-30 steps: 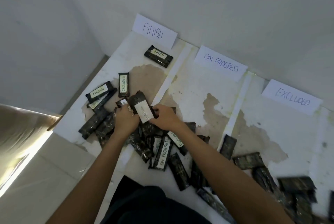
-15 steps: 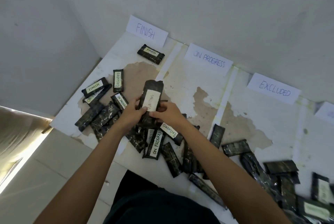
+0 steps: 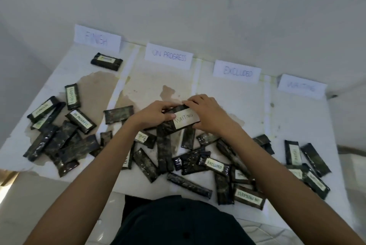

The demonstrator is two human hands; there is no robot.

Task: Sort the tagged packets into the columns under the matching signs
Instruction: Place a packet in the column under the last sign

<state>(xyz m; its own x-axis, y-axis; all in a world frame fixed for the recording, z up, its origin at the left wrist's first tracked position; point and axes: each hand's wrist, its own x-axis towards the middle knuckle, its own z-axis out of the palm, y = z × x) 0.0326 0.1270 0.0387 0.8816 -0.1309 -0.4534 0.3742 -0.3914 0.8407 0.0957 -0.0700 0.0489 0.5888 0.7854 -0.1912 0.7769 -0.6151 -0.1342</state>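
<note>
Our left hand (image 3: 152, 115) and right hand (image 3: 210, 114) both grip the dark foil WAITING-tagged packet (image 3: 185, 120), well left of the white paper WAITING sign (image 3: 302, 86). Next, likely: carry it under that sign.

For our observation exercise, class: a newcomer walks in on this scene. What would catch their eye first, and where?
Most likely the left hand and right hand gripping a dark WAITING packet over the middle of the table. Behind stand four signs against the wall, left to right: FINISH sign, ON PROGRESS sign, EXCLUDED sign, WAITING sign, with one lone packet under FINISH. An unsorted heap of packets sprawls across the near side.
</note>
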